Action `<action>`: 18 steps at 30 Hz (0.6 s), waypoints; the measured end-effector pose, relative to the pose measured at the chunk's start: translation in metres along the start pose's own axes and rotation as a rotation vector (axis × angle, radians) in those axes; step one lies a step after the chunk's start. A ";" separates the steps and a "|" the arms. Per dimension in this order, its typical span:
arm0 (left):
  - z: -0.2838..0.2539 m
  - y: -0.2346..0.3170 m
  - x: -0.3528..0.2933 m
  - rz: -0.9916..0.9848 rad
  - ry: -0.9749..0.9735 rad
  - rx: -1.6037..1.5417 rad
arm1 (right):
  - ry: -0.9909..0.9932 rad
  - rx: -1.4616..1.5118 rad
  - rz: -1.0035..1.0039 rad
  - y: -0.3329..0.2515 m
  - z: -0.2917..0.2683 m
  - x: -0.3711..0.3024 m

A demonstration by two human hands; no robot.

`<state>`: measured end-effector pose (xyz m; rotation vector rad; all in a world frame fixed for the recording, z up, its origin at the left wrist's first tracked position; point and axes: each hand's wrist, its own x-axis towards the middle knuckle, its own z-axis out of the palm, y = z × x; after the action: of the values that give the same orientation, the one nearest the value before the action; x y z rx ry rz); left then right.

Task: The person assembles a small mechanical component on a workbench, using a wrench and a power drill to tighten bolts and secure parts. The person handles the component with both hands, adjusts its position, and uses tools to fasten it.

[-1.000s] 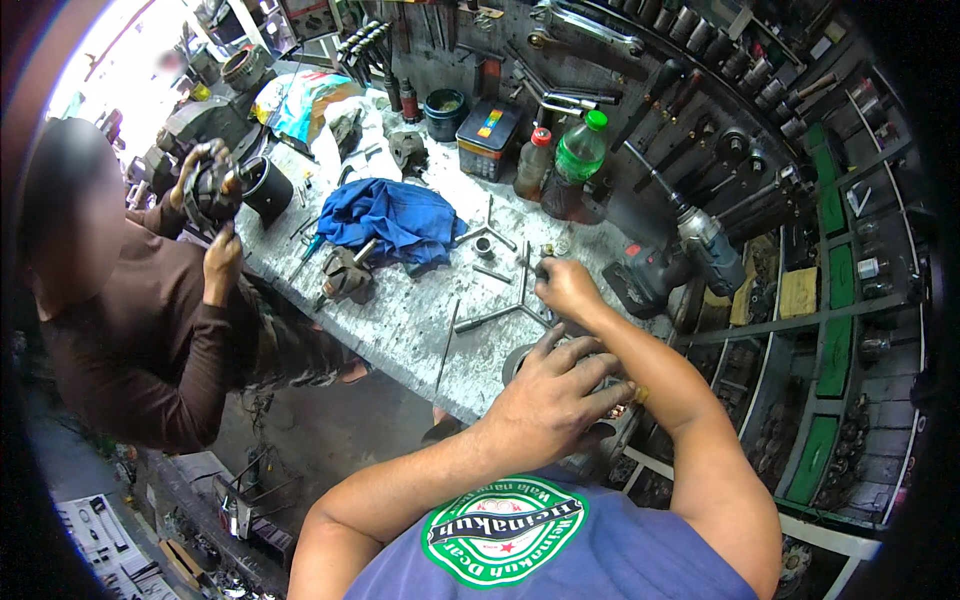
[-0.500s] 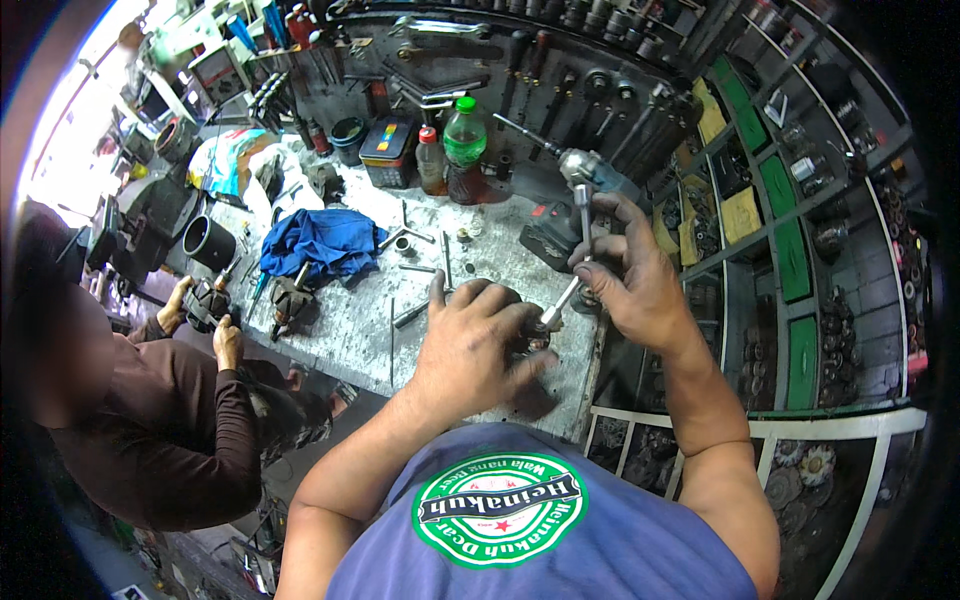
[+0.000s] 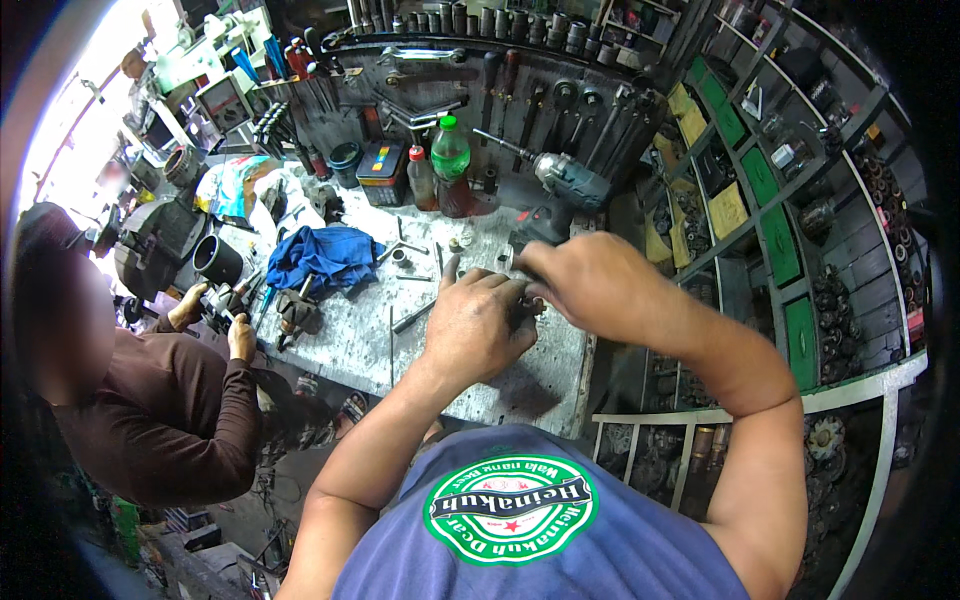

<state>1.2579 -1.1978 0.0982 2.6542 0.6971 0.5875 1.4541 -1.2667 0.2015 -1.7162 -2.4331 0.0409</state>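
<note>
My left hand (image 3: 475,330) is closed around a small dark metal part (image 3: 527,312) just above the bench, its fingers covering most of it. My right hand (image 3: 592,290), slightly blurred, is curled above the same part, its fingers close to those of my left hand. A bright metal end of a socket wrench (image 3: 505,258) shows beside the right fingers; the rest of the tool is hidden behind the hand. Behind my right hand stands a cordless impact driver (image 3: 572,182) with a long bit pointing up and left.
A metal workbench (image 3: 450,375) carries a blue cloth (image 3: 322,257), a three-armed wrench (image 3: 401,240), bottles (image 3: 451,165) and a toolbox (image 3: 383,175). Shelves with green bins (image 3: 782,255) line the right. At left, a co-worker's hands (image 3: 241,337) hold a metal assembly (image 3: 222,305).
My right hand has swung left and down over the part, turning the wrench from upright to mostly hidden. My left hand keeps its grip. The head view has shifted slightly.
</note>
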 end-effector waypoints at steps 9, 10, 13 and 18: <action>0.018 -0.006 0.000 -0.018 0.041 0.086 | -0.213 0.760 -0.048 0.067 0.029 0.002; 0.020 -0.007 0.001 0.024 0.025 0.127 | -0.141 0.801 -0.027 0.063 0.041 -0.011; 0.026 -0.008 0.001 -0.009 -0.045 0.155 | -0.017 1.110 0.082 0.053 0.074 -0.027; 0.025 -0.007 0.000 0.012 0.059 0.068 | 0.369 1.142 0.150 0.040 0.117 -0.029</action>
<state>1.2665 -1.1969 0.0738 2.7153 0.7303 0.6588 1.4837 -1.2724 0.0781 -1.1735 -1.4600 0.8519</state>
